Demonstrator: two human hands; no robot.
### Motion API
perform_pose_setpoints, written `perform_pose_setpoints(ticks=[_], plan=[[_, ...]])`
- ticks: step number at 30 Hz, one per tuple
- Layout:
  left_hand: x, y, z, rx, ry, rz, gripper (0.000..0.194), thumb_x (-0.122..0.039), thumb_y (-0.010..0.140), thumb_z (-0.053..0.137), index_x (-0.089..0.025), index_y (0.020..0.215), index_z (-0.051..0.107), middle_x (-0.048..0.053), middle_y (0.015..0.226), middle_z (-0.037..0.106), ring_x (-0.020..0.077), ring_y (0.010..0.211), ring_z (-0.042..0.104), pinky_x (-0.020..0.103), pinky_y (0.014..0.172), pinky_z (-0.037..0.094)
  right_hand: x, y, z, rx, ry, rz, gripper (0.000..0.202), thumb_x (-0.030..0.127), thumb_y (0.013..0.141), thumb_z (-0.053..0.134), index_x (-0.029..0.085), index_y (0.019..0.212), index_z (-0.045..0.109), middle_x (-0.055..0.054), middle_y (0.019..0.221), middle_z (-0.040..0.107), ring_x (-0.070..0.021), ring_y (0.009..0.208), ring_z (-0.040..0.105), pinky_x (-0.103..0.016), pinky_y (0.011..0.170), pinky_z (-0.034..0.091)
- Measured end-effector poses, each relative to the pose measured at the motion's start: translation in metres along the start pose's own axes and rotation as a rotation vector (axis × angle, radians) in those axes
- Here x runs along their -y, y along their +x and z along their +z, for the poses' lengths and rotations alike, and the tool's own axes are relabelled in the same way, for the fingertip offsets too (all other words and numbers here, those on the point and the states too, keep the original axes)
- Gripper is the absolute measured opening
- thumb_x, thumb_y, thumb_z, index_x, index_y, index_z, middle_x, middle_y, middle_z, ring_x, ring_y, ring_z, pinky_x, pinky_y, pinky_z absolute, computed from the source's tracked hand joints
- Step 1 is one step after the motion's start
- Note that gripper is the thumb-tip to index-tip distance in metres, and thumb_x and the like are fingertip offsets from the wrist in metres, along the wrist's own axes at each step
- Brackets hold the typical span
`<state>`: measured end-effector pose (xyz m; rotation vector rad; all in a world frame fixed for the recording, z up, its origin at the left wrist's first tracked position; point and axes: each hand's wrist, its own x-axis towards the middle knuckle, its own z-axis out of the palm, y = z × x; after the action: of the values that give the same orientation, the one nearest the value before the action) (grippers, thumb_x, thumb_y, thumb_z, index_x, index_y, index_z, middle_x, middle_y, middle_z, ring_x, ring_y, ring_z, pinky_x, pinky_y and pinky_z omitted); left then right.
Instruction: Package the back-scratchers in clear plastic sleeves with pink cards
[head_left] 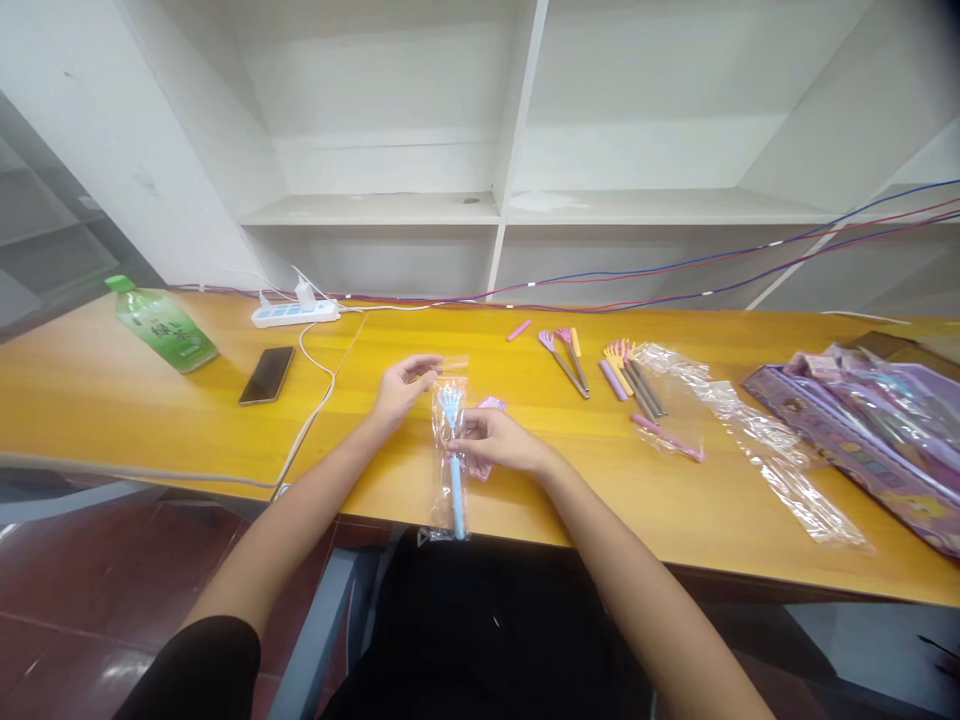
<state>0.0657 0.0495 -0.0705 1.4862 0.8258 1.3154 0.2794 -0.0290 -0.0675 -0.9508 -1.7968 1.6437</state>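
Note:
A light blue hand-shaped scratcher [457, 480] lies inside a clear plastic bag [441, 500], its small hand end pointing away from me and its handle over the table's front edge. My left hand [409, 385] pinches the bag's top left corner by the opening. My right hand [491, 440] grips the bag and scratcher around the middle from the right. Under my right hand, partly hidden, is a pink and purple card [491, 404].
Right of centre lie purple and pink scratchers [568, 365], yellow ones [637, 375], and clear bags [765, 440]. A purple box [840, 450] of packaged items sits far right. Left are a green bottle [165, 325], a phone [267, 376] and a power strip [295, 313].

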Motion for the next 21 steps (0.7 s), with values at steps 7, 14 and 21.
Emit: perform_pose_setpoints(ticks=[7,14,21], plan=[[0.001,0.002,0.002,-0.112,-0.088,-0.028,0.032,-0.044,0.083,0.08,-0.018,0.096,0.067,0.002,0.083,0.07,0.0115,0.073,0.064,0.022,0.065,0.048,0.008,-0.003,0.003,0.063,-0.007,0.026,0.044,0.058,0.083,0.082,0.019,0.092,0.064,0.0,0.061,0.069,-0.0159,0.047,0.063,-0.025,0.045,0.052],[-0.007,0.0,0.004,-0.153,-0.018,0.113,0.033,-0.043,0.091,0.073,-0.024,0.104,0.049,-0.003,0.076,0.067,0.0103,0.06,0.061,0.021,0.056,0.046,0.007,-0.004,0.005,0.084,-0.019,0.023,0.047,0.059,0.082,0.082,0.017,0.097,0.065,-0.001,0.062,0.069,-0.0155,0.048,0.063,-0.024,0.046,0.052],[-0.009,-0.002,0.002,-0.108,0.004,0.086,0.031,-0.049,0.092,0.07,-0.022,0.094,0.055,0.0,0.083,0.066,0.0111,0.067,0.063,0.023,0.06,0.054,0.005,-0.004,0.003,0.073,-0.025,0.014,0.046,0.059,0.083,0.082,0.018,0.094,0.064,-0.001,0.063,0.07,-0.0151,0.048,0.063,-0.024,0.045,0.052]])
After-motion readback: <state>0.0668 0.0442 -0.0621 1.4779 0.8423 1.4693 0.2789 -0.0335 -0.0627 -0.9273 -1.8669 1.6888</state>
